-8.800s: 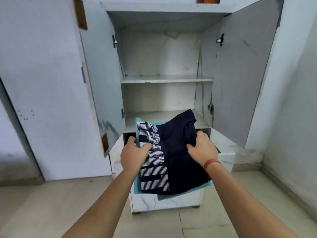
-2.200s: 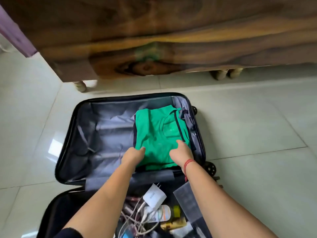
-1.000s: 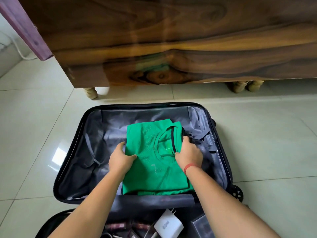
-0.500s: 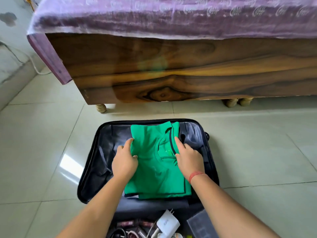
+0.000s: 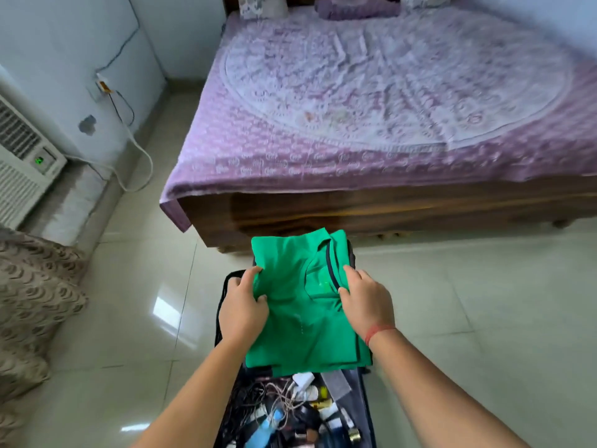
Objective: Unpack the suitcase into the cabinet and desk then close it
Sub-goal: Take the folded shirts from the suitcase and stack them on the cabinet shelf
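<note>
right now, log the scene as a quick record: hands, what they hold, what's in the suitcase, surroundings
left hand: grips the left edge of the folded green shirts
right hand: grips their right edge, beside the dark-trimmed collar
shirts: held over the open suitcase
near half of suitcase: tangled cables, white charger, other small items
right wrist: red thread
surroundings: bed with purple sheet beyond, air conditioner at far left, glossy tiled floor
task state: suitcase open, not yet emptied

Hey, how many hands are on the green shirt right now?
2. The left hand grips the green shirt at its left edge; the right hand grips it beside the collar.
</note>
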